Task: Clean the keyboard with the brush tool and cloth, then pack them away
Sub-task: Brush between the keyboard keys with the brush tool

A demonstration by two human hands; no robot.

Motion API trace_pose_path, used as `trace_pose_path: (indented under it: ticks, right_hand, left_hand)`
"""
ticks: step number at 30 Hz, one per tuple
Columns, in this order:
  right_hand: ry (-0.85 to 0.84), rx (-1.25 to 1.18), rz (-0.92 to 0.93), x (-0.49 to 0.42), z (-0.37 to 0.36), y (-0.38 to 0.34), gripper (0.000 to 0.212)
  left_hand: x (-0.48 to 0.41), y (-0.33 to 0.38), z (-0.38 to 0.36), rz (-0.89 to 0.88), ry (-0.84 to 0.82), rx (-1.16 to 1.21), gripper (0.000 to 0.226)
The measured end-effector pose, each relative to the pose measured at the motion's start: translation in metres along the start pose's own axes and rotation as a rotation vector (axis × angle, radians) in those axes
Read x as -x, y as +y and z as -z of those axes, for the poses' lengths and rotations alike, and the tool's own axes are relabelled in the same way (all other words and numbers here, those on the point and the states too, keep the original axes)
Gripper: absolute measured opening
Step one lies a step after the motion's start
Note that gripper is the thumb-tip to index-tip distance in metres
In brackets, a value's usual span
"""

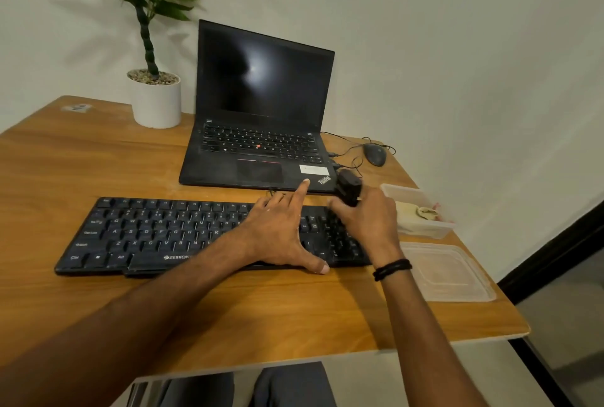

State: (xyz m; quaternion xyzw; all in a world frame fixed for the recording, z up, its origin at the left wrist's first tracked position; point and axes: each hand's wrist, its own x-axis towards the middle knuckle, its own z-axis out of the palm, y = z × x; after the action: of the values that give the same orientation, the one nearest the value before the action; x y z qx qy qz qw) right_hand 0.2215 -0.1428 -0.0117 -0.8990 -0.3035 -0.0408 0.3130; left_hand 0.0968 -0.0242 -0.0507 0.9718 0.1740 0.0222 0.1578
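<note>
A black keyboard (pixel 157 236) lies across the wooden table (pixel 98 161) in front of me. My left hand (pixel 281 233) rests flat on its right half, fingers spread, thumb at the front edge and index finger stretched toward the laptop. My right hand (pixel 369 223) grips a black brush tool (pixel 348 189) over the keyboard's right end, near the number pad; the tool's lower part is hidden by my fingers. A pale cloth (pixel 415 212) lies in a clear plastic container (pixel 392 189) at the right.
An open black laptop (pixel 261 132) stands behind the keyboard, with a mouse (pixel 374 153) and cables to its right. A white potted plant (pixel 157 99) is at the back left. The container's clear lid (pixel 447 272) lies near the table's right edge.
</note>
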Motion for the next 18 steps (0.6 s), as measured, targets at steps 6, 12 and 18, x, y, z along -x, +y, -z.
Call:
trace_pose_path:
  ticks: [6, 12, 18]
  right_hand:
    - [0.112, 0.074, -0.072, 0.001, 0.006, 0.001, 0.037]
    - [-0.031, 0.017, 0.017, 0.015, 0.007, -0.002, 0.034]
    - [0.029, 0.042, 0.036, 0.026, 0.002, -0.005, 0.034]
  left_hand:
    - [-0.001, 0.0, 0.002, 0.004, 0.012, 0.001, 0.155]
    - [0.0, 0.002, -0.001, -0.002, 0.012, -0.002, 0.153]
    - [-0.002, 0.0, -0.003, -0.006, 0.005, -0.003, 0.154]
